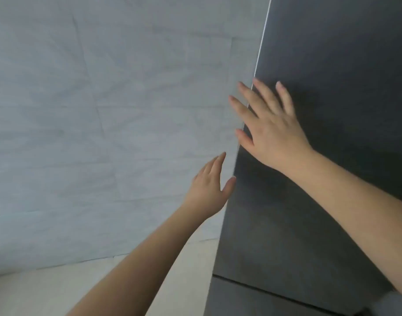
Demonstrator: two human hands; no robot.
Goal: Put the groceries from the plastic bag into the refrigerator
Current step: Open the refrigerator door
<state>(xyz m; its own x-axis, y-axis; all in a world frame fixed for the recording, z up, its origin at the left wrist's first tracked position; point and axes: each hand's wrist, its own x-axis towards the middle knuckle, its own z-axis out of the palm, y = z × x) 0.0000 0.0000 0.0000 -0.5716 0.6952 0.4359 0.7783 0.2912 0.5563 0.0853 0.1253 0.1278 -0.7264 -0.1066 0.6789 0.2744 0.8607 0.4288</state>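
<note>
The dark grey refrigerator (332,133) fills the right half of the view, its upper door closed. My right hand (270,124) lies flat on the door near its left edge, fingers spread, some reaching past the edge. My left hand (209,190) is lower, open, at the door's left edge with the thumb touching it. Neither hand holds anything. The plastic bag and the groceries are out of view.
A pale grey marbled wall (92,122) takes up the left side. A light floor (47,293) shows at the bottom left. A seam (275,290) separates the upper door from a lower door.
</note>
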